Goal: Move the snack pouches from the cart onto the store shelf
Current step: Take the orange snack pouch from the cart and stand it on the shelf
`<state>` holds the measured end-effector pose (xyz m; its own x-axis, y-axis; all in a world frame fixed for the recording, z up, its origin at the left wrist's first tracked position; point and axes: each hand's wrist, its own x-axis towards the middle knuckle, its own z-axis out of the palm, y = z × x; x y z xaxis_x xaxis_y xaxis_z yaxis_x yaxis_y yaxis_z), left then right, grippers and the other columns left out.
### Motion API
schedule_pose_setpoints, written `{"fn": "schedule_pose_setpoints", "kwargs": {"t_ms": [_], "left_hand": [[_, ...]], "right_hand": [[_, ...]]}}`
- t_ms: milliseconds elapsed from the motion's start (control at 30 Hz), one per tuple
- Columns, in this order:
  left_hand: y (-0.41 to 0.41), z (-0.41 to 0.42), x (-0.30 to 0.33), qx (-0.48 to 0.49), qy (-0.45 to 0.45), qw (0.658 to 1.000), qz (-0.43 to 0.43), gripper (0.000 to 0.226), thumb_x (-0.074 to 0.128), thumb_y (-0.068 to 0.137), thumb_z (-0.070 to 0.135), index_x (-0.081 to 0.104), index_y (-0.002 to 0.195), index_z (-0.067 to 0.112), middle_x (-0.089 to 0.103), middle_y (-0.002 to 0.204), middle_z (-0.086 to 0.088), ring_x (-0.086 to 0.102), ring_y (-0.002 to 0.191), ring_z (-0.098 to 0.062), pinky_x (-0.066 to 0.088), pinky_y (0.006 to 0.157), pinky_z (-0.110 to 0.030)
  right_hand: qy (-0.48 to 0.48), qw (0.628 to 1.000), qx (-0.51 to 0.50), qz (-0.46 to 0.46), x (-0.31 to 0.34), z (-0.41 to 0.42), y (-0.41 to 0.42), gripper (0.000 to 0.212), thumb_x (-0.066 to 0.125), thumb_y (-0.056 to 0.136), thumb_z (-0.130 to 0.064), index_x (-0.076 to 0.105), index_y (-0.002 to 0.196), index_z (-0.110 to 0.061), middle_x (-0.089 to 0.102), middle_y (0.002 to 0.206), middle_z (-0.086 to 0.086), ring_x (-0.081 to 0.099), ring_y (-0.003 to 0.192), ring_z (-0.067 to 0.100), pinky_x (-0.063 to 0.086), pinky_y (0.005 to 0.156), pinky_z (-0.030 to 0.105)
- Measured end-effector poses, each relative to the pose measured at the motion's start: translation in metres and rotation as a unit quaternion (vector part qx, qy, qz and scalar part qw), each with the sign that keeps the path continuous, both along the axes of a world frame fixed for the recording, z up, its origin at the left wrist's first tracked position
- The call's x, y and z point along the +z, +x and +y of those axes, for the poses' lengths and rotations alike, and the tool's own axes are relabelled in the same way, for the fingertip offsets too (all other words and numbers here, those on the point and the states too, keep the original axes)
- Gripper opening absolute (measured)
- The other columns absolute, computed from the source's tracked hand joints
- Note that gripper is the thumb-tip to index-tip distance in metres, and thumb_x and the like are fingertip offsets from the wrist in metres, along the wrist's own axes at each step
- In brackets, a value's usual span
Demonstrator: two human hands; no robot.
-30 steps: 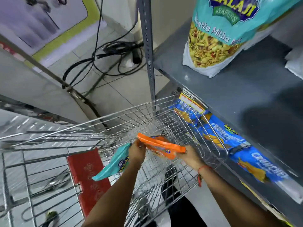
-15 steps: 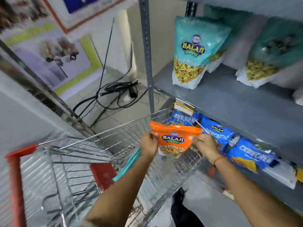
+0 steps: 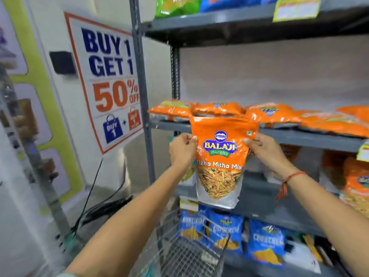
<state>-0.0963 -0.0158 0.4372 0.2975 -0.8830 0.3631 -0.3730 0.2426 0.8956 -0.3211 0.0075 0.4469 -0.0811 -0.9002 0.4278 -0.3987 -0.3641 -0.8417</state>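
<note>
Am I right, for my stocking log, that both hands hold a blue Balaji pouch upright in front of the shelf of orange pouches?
Not blue: the head view shows the pouch is orange. Otherwise right: left hand and right hand hold it upright before the shelf of orange pouches.

bare forearms, red thread wristband (image 3: 292, 176)

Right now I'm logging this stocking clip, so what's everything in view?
held pouch: one, orange, upright in front of the middle shelf edge
flat pouches: several, orange, lying on the middle shelf
blue packs: several, bottom shelf
green and blue packs: a few, top shelf
sale poster: one, white with blue and orange print, left wall
cart: one, wire, bottom centre
cables: black, on the floor at left
left hand: pinching the pouch's left edge
right hand: pinching its right edge, red thread on the wrist
</note>
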Motion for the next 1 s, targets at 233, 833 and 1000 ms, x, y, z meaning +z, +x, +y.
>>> {"fn": "schedule_pose_setpoints", "kwargs": {"t_ms": [233,833,1000], "left_hand": [[-0.038,-0.005,0.097,-0.078,-0.029,0.995,0.061,0.032,0.060,0.084,0.032,0.060,0.054,0.021,0.076,0.082,-0.011,0.072,0.083,-0.030,0.059,0.084,-0.048],[-0.096,-0.007,0.018,-0.134,-0.019,0.987,0.084,0.019,0.061,0.087,0.032,0.067,0.070,0.026,0.077,0.087,-0.006,0.072,0.085,-0.025,0.058,0.085,-0.051],[-0.138,-0.024,-0.055,-0.159,0.049,0.982,0.094,0.020,0.063,0.087,0.029,0.071,0.069,0.025,0.076,0.072,0.002,0.073,0.077,-0.024,0.060,0.077,-0.043]], "right_hand": [[-0.062,0.998,-0.025,-0.019,0.095,0.017,-0.042,0.014,0.058,0.092,-0.017,0.069,0.095,-0.010,0.072,0.090,0.007,0.067,0.068,0.010,0.056,0.076,0.035],[0.047,0.998,-0.025,-0.045,0.033,0.019,-0.113,0.018,0.067,0.085,-0.020,0.073,0.096,-0.007,0.077,0.081,-0.006,0.071,0.082,0.013,0.055,0.075,0.024],[0.111,0.991,-0.061,-0.043,-0.036,0.001,-0.155,0.015,0.072,0.081,-0.021,0.077,0.086,-0.008,0.079,0.088,0.007,0.073,0.091,0.022,0.055,0.090,0.036]]}}
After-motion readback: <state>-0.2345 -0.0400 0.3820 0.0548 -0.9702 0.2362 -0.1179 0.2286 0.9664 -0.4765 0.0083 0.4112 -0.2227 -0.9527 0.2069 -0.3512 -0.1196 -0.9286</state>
